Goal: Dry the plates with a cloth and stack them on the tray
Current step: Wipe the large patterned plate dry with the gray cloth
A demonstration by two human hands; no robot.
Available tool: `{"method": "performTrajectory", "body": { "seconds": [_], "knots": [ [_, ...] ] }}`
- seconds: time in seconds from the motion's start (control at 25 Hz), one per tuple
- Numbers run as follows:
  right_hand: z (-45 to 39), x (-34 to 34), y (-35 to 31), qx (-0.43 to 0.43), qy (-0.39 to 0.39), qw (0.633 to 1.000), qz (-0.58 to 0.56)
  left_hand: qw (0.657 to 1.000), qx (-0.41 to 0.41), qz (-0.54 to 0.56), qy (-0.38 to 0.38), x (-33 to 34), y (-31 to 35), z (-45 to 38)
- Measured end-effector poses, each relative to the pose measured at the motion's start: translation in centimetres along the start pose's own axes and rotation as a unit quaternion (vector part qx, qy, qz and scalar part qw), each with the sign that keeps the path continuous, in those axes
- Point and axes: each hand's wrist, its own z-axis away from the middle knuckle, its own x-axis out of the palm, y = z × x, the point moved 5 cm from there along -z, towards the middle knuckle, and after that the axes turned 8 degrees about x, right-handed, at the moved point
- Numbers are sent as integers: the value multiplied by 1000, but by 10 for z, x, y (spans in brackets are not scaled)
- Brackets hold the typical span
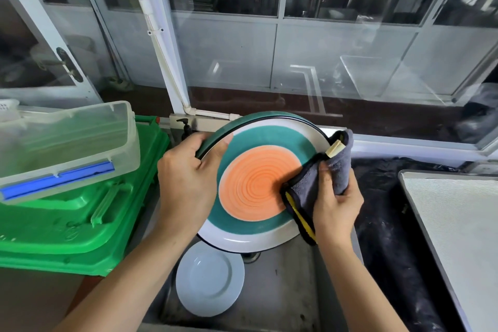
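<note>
Steel sink (283,286) below glass partitions. Left hand (186,178) grips striped plate (256,186) rim at 9 o'clock; right hand (336,202) bunches grey cloth (315,191) at 3. Work outward w/ circles. Tray (458,224), prob. right; blue plate (210,277) waits.

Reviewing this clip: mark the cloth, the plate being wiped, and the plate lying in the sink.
grey cloth (314,186), head view, on its folded plush face.
striped plate (253,183), head view, on the orange centre.
pale blue plate (210,277), head view, on its flat middle, down in the sink.
</note>
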Motion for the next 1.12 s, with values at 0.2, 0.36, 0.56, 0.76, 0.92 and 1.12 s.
{"method": "performTrajectory", "body": {
  "seconds": [0.2,0.36,0.56,0.76,0.92,1.12],
  "knots": [
    [12,6,27,85,18,996,-25,996,-76,22,32,4,-25,9],
    [-8,3,-4,-12,-17,999,49,995,-100,10,-19,0,-39,7],
    [-2,18,-42,-117,-164,958,202,954,150,-151,-210,14,8,-26],
    [14,25,-56,-160,-206,937,235,919,154,-233,-277,23,7,-13],
    [5,11,-49,-128,-197,948,215,953,133,-151,-225,17,1,-7],
    [10,-15,-10,-2,-123,983,135,990,53,-62,-117,3,-20,-16]
  ]
}}
